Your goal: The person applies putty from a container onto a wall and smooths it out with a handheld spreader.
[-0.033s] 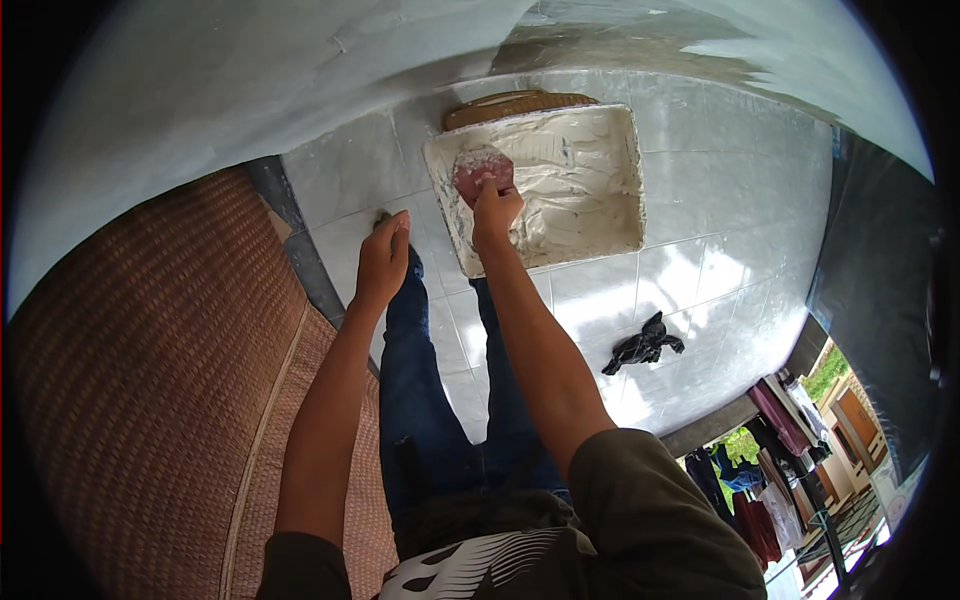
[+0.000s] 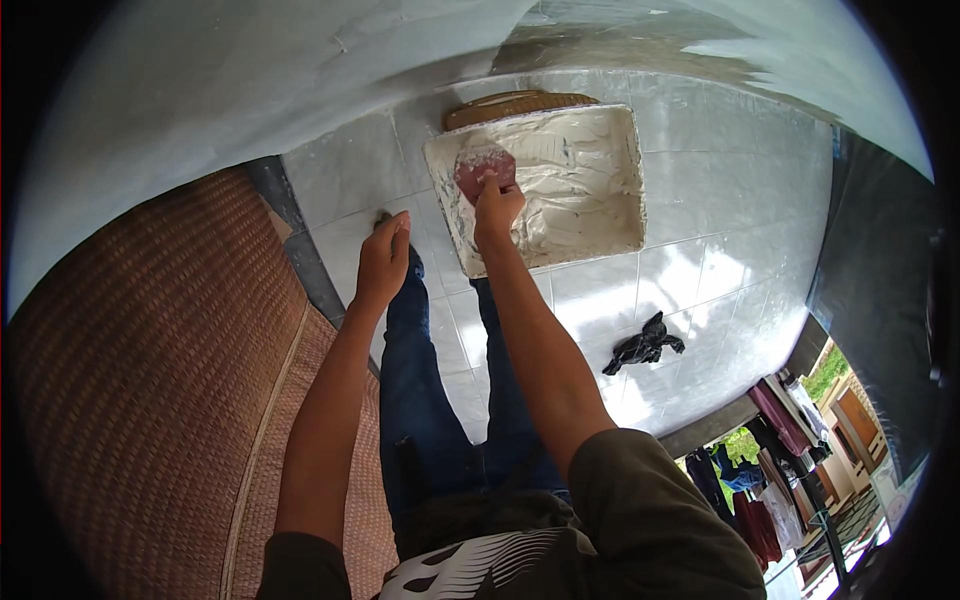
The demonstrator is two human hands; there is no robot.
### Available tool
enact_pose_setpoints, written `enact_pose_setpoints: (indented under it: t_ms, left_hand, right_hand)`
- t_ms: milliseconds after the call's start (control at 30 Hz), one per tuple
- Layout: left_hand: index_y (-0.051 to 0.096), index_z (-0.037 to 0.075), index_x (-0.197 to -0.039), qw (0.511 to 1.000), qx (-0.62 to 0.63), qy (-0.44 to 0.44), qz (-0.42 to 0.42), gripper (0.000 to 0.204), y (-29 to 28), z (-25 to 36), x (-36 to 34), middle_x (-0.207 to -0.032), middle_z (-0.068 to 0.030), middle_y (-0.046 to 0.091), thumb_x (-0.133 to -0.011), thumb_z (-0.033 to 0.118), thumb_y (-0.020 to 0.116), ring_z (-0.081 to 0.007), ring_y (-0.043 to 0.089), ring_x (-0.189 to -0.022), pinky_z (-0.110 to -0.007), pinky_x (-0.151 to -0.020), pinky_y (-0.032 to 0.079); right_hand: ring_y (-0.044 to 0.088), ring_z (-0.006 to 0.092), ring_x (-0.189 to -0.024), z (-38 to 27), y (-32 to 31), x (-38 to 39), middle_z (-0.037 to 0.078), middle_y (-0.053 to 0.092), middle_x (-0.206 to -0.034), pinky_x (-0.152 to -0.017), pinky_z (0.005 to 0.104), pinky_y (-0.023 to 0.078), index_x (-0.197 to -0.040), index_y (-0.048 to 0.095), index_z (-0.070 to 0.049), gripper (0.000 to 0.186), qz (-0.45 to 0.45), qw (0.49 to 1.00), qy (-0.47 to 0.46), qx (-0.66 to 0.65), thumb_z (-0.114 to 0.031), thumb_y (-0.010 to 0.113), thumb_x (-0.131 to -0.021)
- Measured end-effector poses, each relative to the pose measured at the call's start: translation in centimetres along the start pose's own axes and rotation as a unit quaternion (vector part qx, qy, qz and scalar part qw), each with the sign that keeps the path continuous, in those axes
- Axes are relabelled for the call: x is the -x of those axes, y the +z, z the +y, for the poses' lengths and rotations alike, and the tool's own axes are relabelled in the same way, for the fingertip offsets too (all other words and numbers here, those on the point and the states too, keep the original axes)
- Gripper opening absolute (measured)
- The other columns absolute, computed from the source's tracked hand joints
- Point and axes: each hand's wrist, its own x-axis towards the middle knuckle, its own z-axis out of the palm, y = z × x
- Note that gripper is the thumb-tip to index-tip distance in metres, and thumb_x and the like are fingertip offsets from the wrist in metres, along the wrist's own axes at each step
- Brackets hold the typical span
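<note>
My right hand is closed on a flat reddish-brown putty scraper, its face smeared with white. The scraper is over the left part of a shallow rectangular tray. Thick off-white putty is spread in ridges across the tray's bottom and coats its walls. To the left of the tray, my left hand hangs above my leg, holding nothing visible. Its fingers look loosely stretched out, partly hidden by the angle.
A brown woven item lies behind the tray, near the patchy wall. A crumpled black plastic bag rests on the grey tiles. Woven matting fills the left side. Clothes hang at the lower right.
The scraper in my right hand has shifted very slightly to the right. My left hand and the tray look the same.
</note>
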Motion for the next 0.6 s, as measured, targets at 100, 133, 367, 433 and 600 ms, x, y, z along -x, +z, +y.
enact_pose_setpoints:
  t_ms: [100,133,367,433,600]
  left_hand:
    - [0.062,-0.006,-0.116,1.0,0.0,0.003,0.003,0.031,-0.4,-0.3,0.1,-0.107,-0.0239,0.068,-0.099,0.016,0.05,-0.0335,0.067,-0.1,-0.036,-0.088,0.05]
    - [0.062,-0.006,-0.116,1.0,0.003,0.015,0.005,0.031,0.0,-0.1,-0.1,-0.106,-0.0237,0.068,-0.099,0.016,0.05,-0.0334,0.067,-0.1,-0.036,-0.088,0.05]
    - [0.063,-0.006,-0.116,1.0,0.003,0.014,-0.012,0.031,0.0,0.0,-0.2,-0.105,-0.0235,0.069,-0.099,0.016,0.049,-0.033,0.067,-0.099,-0.036,-0.087,0.05]
    - [0.063,-0.007,-0.116,1.0,0.002,0.007,-0.014,0.031,0.0,0.3,-0.3,-0.106,-0.0236,0.069,-0.099,0.015,0.049,-0.0331,0.067,-0.1,-0.036,-0.088,0.05]
    - [0.063,-0.007,-0.116,1.0,-0.005,0.008,-0.016,0.031,-0.2,0.7,-0.4,-0.106,-0.0235,0.068,-0.099,0.016,0.049,-0.0333,0.067,-0.1,-0.036,-0.088,0.05]
  right_hand:
    - [0.064,0.0182,-0.07,-1.0,0.8,-1.2,0.013,0.069,-0.081,-0.067,0.0325,0.05,-0.088,0.067,0.007,0.019,0.008,1.0,0.01,-0.007,-0.012,0.066,-0.085]
    - [0.064,0.0182,-0.07,-1.0,0.6,-2.1,0.013,0.069,-0.081,-0.067,0.0325,0.05,-0.088,0.067,0.007,0.019,0.013,1.0,0.006,-0.006,-0.012,0.066,-0.085]
    - [0.066,0.0199,-0.081,-2.0,0.5,-1.7,0.013,0.066,-0.099,-0.074,0.0348,0.058,-0.103,0.061,0.004,0.017,-0.048,0.977,0.102,-0.178,-0.008,0.06,-0.09]
    - [0.067,0.0215,-0.084,-2.2,-0.1,-1.9,0.013,0.065,-0.104,-0.076,0.0377,0.06,-0.107,0.058,0.002,0.018,-0.074,0.964,0.128,-0.22,-0.007,0.058,-0.092]
    - [0.067,0.0262,-0.094,-2.2,-1.7,-2.4,0.011,0.063,-0.104,-0.087,0.0437,0.058,-0.11,0.055,-0.002,0.015,-0.173,0.932,0.201,-0.247,-0.005,0.052,-0.096]
